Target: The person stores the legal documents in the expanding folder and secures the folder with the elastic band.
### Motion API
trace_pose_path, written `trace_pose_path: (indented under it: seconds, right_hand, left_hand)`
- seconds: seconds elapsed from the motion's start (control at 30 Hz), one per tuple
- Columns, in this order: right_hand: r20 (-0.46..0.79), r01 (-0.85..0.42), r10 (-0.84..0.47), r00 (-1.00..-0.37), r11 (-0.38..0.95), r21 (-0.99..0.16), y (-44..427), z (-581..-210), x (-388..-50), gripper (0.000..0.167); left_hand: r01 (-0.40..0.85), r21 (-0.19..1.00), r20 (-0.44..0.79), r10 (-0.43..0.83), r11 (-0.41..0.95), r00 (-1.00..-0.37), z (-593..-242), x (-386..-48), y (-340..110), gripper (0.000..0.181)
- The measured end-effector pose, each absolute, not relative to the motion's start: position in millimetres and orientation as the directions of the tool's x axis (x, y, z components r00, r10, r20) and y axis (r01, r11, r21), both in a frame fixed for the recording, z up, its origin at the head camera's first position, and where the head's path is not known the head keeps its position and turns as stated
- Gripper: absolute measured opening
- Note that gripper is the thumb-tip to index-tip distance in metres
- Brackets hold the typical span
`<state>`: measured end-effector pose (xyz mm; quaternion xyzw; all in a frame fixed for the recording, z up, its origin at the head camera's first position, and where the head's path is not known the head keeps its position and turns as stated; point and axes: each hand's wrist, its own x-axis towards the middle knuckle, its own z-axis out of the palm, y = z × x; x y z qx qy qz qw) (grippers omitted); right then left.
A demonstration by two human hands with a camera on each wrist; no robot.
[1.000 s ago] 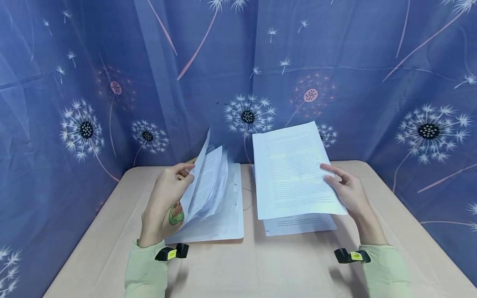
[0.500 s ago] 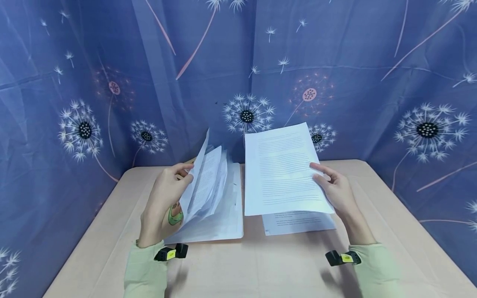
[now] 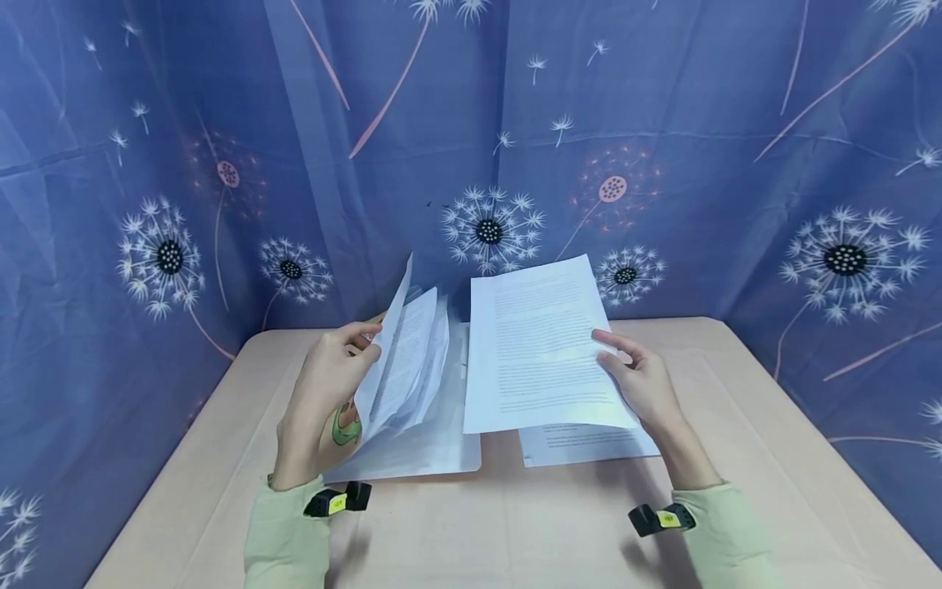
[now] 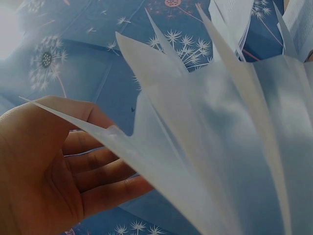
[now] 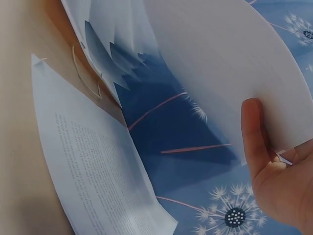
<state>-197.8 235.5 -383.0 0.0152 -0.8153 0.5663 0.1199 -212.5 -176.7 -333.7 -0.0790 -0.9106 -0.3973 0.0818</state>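
Observation:
My left hand (image 3: 329, 375) pinches the raised leaves of an expanding file folder (image 3: 440, 460), which lies spread open on the left of the table. A cartoon print shows on its tan cover, and printed pages (image 3: 406, 356) stand among its translucent pockets (image 4: 205, 122). Between thumb and fingers, my right hand (image 3: 646, 388) holds a printed sheet (image 3: 540, 352) by its right edge. That sheet is raised and tilted, its left edge overlapping the folder's right side in the head view. Another printed sheet (image 3: 589, 443) lies beneath it on the table, partly hidden.
A pale cloth covers the table (image 3: 508, 532). Blue curtain (image 3: 368, 196) with dandelion prints rises behind the table and along both sides. A thin cord loop (image 5: 85, 73) lies beside the folder. Each wrist wears a black strapped camera (image 3: 655, 519).
My right hand has carried the held sheet leftward towards the folder, lowering it slightly in the last half second. My left hand and the folder have stayed nearly still.

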Motion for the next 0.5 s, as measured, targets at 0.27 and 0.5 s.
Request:
trace_pose_path:
  seconds: [0.27,0.5]
  right_hand:
    - [0.206,-0.155,0.12,-0.971,0.342,-0.927,229,-388,-200,0.042]
    - [0.226,-0.154,0.145,-0.963,0.39,-0.908,226,-395,-204,0.039]
  left_hand:
    - [0.21,0.714,0.211,0.081,0.669,-0.974,-333,-212,-177,0.04]
    - [0.208,0.711,0.212,0.077,0.672,-0.974,-334,-213,-177,0.04]
